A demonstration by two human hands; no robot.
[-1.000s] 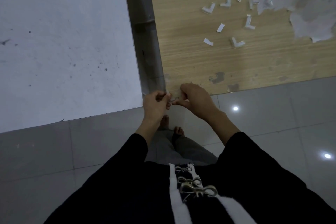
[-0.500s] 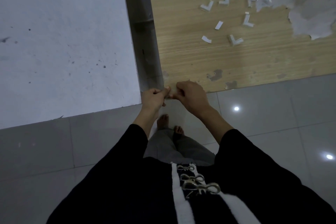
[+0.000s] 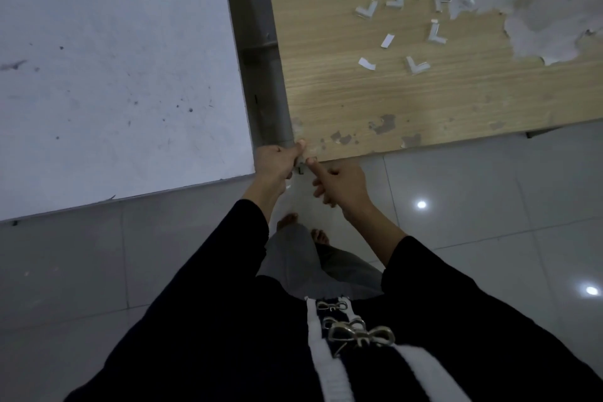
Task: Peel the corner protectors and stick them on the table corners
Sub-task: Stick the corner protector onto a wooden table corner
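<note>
At the bench [image 3: 424, 101]'s near left corner, the left hand [image 3: 272, 161]'s grip is clamped on a corner protector [image 3: 301, 168]; the right hand [image 3: 342, 184] presses it with 1 straight index finger [image 3: 316, 165], gripping nothing; spare protectors [image 3: 416, 64] lie farther back

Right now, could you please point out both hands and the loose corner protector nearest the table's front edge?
left hand [image 3: 273, 162]: head view, its back.
right hand [image 3: 343, 184]: head view, its back.
loose corner protector [image 3: 416, 66]: head view, its bend.

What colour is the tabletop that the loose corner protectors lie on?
Light wood-grain tabletop, with grey worn patches; seen in the head view.
</note>
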